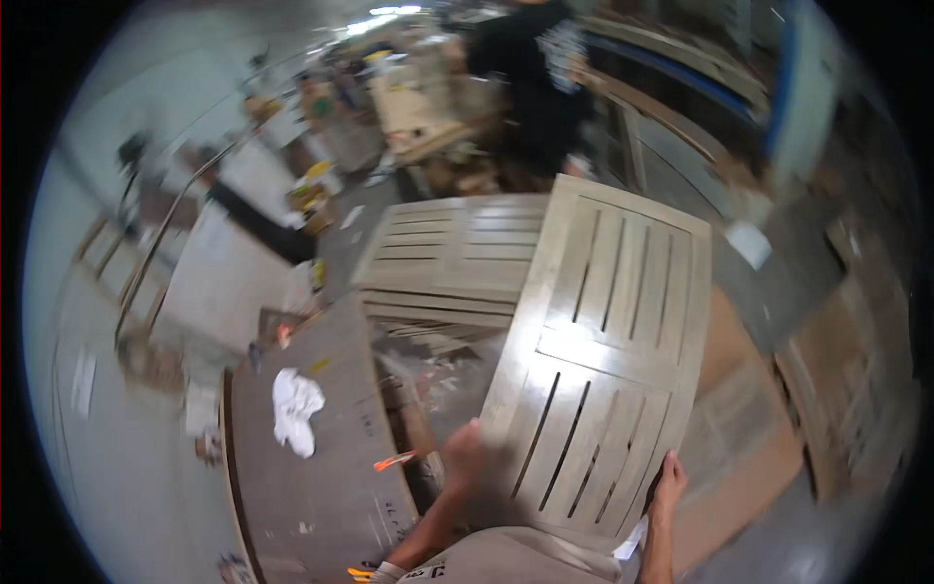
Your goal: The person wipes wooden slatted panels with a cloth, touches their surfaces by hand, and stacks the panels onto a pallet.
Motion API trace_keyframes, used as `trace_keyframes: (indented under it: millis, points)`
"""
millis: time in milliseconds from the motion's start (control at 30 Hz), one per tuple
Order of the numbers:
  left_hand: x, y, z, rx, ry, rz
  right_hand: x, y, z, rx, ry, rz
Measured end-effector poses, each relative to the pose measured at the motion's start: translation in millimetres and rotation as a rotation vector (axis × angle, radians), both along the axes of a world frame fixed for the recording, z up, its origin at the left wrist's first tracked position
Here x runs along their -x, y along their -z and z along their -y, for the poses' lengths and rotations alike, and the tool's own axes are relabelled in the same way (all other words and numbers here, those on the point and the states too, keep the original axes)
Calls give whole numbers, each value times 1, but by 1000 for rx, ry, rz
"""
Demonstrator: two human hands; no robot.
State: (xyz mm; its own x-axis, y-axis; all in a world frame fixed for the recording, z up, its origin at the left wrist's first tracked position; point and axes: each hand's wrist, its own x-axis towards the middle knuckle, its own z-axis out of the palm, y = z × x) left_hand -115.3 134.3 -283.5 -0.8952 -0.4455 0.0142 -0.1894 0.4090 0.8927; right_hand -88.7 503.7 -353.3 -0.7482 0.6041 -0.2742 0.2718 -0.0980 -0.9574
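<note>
At the near edge of the scene, both hands grip a pale wooden slatted panel (601, 360). Left hand (465, 459): fingers curled over the panel's near left edge, closed on it, though motion blur hides the individual fingers. Right hand (668, 487): fingers extended and pressed flat along the near right edge, thumb not discernible. Both forearms enter from the lower edge; the left one rises at a slant towards the right, the right one runs nearly straight up. Panel: rectangular, flat, smooth grey-beige timber with a faint sheen, divided by a cross rail into two fields of narrow parallel slots. It is held tilted, its far corner leaning right. Behind it, to the far left, a stack of similar slatted panels (448, 263) lies flat. Left of the hands, a dull brown board (321, 467) carries a crumpled white cloth (294, 409) and an orange marker (392, 460) at its right edge. Far off, a person in dark clothing (535, 88) stands among blurred workshop clutter
</note>
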Motion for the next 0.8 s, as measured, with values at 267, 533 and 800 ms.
trace_keyframes:
  millis: [267,533,800]
  points:
    - [6,125,-142,34,261,455,-128,88,-121,-34,242,507]
    - [26,278,-292,345,520,688,-219,251,-179,142,561,617]
    - [106,451,-417,330,534,536,-150,374,-295,19,638,571]
